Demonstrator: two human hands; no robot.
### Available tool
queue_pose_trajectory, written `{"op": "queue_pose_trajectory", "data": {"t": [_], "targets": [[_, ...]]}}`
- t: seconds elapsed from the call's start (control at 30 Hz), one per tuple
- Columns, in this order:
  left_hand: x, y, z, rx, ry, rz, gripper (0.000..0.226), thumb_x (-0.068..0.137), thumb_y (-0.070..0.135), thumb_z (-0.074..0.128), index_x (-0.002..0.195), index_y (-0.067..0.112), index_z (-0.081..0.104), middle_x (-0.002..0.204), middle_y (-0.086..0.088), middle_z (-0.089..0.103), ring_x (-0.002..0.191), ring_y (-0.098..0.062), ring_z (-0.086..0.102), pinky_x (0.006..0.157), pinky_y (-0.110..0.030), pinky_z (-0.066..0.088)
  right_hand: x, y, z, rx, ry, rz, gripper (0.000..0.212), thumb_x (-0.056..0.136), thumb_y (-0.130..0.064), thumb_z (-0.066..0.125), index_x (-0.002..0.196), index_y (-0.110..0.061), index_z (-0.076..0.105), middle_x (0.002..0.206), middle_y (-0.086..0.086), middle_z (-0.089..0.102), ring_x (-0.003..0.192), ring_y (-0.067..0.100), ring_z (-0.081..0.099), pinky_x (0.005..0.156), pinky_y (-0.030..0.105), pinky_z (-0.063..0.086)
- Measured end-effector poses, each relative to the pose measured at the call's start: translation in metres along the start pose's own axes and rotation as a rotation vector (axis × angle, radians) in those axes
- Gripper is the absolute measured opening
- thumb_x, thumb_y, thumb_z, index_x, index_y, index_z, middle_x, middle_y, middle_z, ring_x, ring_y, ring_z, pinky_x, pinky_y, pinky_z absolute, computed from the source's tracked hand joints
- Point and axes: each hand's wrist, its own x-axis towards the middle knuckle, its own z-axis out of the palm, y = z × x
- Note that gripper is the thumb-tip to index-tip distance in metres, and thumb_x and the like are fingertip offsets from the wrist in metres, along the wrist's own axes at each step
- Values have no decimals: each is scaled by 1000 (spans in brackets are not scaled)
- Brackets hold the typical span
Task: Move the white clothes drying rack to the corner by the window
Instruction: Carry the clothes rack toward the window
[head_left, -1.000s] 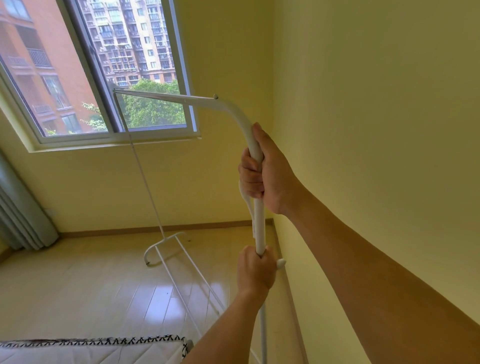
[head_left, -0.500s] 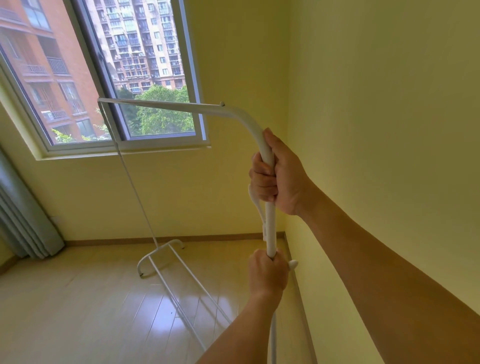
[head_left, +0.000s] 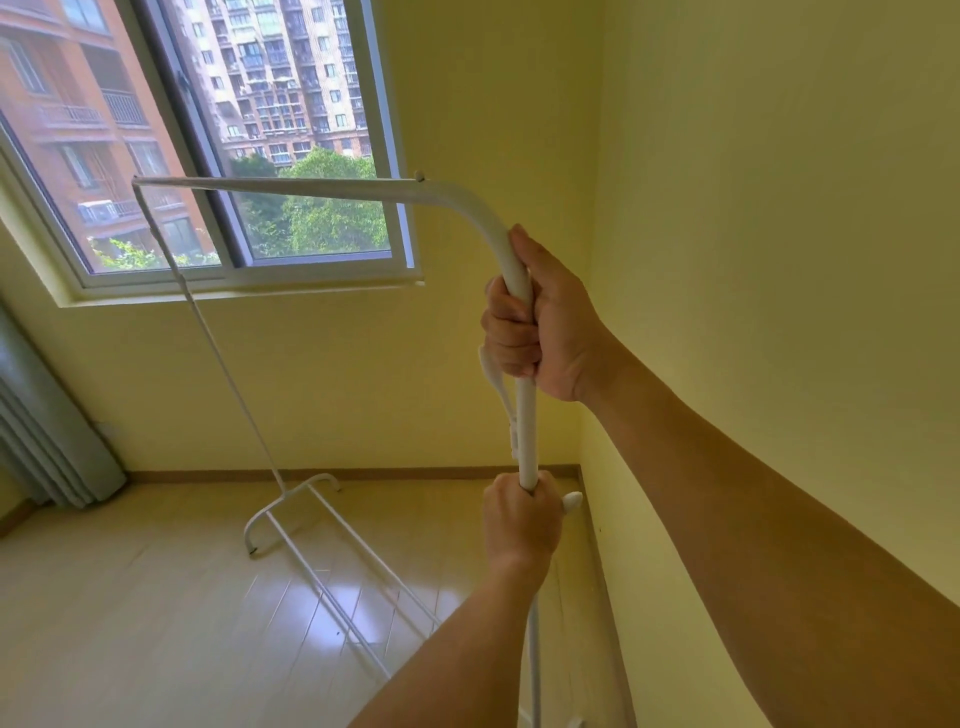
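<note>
Gripping the near upright of the rack (head_left: 525, 415), both hands are clamped around the same white tube, one above the other. The right hand (head_left: 545, 317) is the upper one, fingers wrapped fully around the tube just below its curved top corner, thumb lying along the bend. The left hand (head_left: 522, 519) closes around the tube lower down, with a bare length of tube between the two fists. A white clip (head_left: 498, 384) runs alongside that bare length, touching the tube, and a small white knob (head_left: 571, 501) projects just beside the left hand. Above the right hand the tube bends and continues as a top bar (head_left: 275, 186), which extends away from the grip across the window (head_left: 234, 156). From the bar's far end a thin far upright (head_left: 223, 364) descends to a curved foot (head_left: 280, 506) on the floor (head_left: 130, 623). Two low rails (head_left: 358, 597) run from that foot back toward the grip. The rack stands in the corner, just beside the side wall (head_left: 779, 208) and near the window wall. A curtain (head_left: 47, 447) hangs well apart from the grip, at the far side.
</note>
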Motion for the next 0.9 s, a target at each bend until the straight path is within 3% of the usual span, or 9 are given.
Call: {"op": "queue_pose_trajectory", "data": {"t": [0.17,0.3,0.47,0.6,0.9], "targets": [[31,2,21,16,-3,-19,44,89,17,51,46,21,39,38,9,37,32,-7,33,32,-20,28,28,-2,-33,7,0,11,64,92,-65,33,47,-20,30,39,-5,20,37,13,11,42,25,8],[57,6,37,13,22,-51,42,88,15,51,47,19,39,30,9,36,27,-7,32,32,-22,28,50,-3,-53,-1,-39,36,63,92,-65,32,46,-21,29,40,-6,19,40,14,9,39,23,9],[92,7,54,28,62,-64,40,89,16,52,51,16,44,43,5,43,28,-6,34,31,-19,30,83,-5,-76,-3,-91,44,62,91,-66,32,48,-21,29,39,-7,20,39,14,8,40,25,8],[123,9,66,31,84,-66,44,90,15,52,47,16,41,42,5,41,28,-7,33,31,-19,28,110,-6,-94,-4,-103,66,63,91,-66,32,47,-21,29,39,-7,20,40,15,7,40,24,8],[214,13,95,26,108,-95,36,92,24,53,57,17,49,53,2,52,45,-15,46,43,-28,37,192,-6,-143,-10,-138,57,60,92,-64,33,52,-19,25,40,-6,19,40,15,7,41,25,8]]}}
